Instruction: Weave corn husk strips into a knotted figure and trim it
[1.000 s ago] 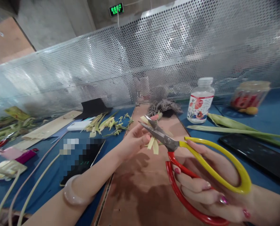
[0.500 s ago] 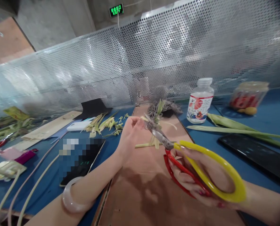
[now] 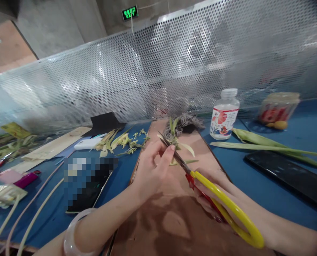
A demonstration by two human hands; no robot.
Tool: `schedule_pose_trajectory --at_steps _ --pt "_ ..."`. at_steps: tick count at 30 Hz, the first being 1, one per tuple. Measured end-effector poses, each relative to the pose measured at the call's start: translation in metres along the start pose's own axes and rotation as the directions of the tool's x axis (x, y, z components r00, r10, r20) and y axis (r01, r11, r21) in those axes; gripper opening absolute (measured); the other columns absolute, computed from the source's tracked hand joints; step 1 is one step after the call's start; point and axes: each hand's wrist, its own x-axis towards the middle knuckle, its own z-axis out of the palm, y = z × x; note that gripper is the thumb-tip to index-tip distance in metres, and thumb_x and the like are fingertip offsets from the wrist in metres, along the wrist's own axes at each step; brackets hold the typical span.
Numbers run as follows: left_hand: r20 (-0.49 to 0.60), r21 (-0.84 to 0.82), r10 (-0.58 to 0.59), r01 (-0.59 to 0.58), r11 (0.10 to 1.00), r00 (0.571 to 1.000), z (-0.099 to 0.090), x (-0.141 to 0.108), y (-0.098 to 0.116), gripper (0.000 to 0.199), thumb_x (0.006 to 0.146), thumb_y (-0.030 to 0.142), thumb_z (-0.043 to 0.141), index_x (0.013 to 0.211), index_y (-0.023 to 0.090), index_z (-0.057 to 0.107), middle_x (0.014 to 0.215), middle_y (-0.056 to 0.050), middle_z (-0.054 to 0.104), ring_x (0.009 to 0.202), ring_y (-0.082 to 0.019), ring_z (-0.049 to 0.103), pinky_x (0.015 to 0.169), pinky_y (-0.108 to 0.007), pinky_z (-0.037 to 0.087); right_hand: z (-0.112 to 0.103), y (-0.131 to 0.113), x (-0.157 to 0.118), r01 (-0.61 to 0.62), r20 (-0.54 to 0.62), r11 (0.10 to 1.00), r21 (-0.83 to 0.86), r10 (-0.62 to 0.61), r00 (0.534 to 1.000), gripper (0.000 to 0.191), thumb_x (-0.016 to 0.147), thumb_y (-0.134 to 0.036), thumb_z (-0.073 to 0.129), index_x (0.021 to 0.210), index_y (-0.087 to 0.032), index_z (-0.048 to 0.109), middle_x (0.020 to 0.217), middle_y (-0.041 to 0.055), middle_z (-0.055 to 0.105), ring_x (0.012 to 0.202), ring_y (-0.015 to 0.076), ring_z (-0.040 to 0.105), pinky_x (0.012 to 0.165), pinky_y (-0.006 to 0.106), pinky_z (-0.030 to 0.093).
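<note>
My left hand, with a pale bangle on its wrist, pinches a small leafy plant piece above the brown board. My right hand is wrapped round the scissors, which have one yellow and one red handle. Their blades point up and left, right beside my left fingertips and the plant piece. A pale leaf strip hangs to the right of the blades. Behind the plant piece lies a bundle of grey cord.
Right of the board are a labelled bottle, a jar, long green leaves and a dark phone. Plant cuttings, another phone and a white case lie to the left. A perforated metal screen stands behind.
The scissors have turned steeper and their handles have moved slightly left and down. My left hand has shifted right and lower, its fingers now beside the blades. The view has moved a little.
</note>
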Motion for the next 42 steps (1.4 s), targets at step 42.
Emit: schedule_pose_trajectory --at_steps 42 --pt "-0.033 0.249 0.155 -0.143 0.958 0.987 0.003 0.0 -0.011 0.004 0.086 0.021 0.051 0.084 0.02 0.054 0.084 -0.003 0.06 0.081 -0.016 0.054 0.075 -0.033 0.041 -0.006 -0.012 0.012 -0.168 0.27 0.942 0.292 0.087 0.959 0.039 0.084 -0.055 0.044 0.07 -0.019 0.047 0.051 -0.0058 0.04 0.032 0.0045 0.032 0.024 0.013 0.028"
